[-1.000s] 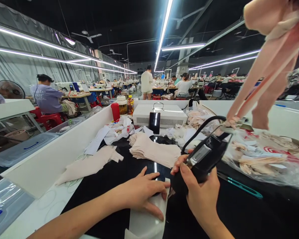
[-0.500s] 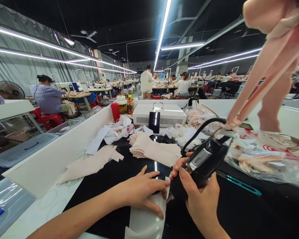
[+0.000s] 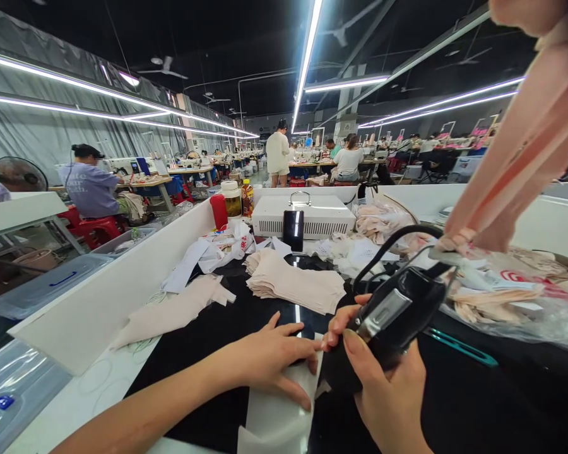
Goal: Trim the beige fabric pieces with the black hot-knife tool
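Note:
My left hand (image 3: 284, 362) lies spread over a pale, smooth fabric piece (image 3: 277, 419), pressing it against the black work surface (image 3: 208, 384). My right hand (image 3: 383, 372) is wrapped round a black corded hand tool (image 3: 402, 309) with a metal plate on its side. Pink fabric strips (image 3: 506, 164) tied near the tool's cord end rise to the upper right. The tool's working tip is hidden behind my right fingers, close to the fabric's right edge. A small pale scrap (image 3: 322, 388) sits just right of that edge.
Beyond my hands rests a stack of beige fabric pieces (image 3: 296, 280), with another beige piece (image 3: 170, 312) at left. A phone (image 3: 293, 231) leans on a white vented box (image 3: 322, 211). Teal tweezers (image 3: 461, 348) and a plastic bag of fabric (image 3: 511, 302) lie right. White partitions (image 3: 123, 290) edge the table.
My right hand and the black tool have shifted slightly right and down. The pink strips swing a little to the right. My left hand and the fabric stay nearly still.

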Action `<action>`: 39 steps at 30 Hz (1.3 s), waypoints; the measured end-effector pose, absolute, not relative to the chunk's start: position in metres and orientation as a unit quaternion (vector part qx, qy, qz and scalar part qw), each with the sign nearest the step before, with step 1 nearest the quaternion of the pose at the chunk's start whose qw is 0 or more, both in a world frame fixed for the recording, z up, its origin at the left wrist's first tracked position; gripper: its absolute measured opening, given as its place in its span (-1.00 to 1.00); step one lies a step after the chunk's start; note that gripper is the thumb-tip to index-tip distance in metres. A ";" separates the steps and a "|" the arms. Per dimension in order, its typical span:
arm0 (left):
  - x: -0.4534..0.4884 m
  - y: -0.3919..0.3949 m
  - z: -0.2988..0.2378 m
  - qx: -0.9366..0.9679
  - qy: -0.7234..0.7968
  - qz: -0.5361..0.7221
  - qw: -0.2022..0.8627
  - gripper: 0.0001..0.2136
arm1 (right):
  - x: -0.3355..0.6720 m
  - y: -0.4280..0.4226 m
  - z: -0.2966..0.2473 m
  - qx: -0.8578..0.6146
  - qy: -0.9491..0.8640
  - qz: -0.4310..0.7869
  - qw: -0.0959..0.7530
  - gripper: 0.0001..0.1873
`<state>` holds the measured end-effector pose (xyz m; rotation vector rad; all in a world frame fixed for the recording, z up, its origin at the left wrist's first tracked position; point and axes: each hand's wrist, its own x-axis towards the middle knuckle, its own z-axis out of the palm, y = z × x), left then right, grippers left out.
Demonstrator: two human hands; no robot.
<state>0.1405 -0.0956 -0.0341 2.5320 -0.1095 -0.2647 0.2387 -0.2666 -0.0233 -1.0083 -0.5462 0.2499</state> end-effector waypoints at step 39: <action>0.141 -0.096 -0.028 0.947 -0.055 -0.092 0.302 -0.51 | 0.237 -0.263 -0.016 -0.490 -0.251 0.091 0.830 -0.51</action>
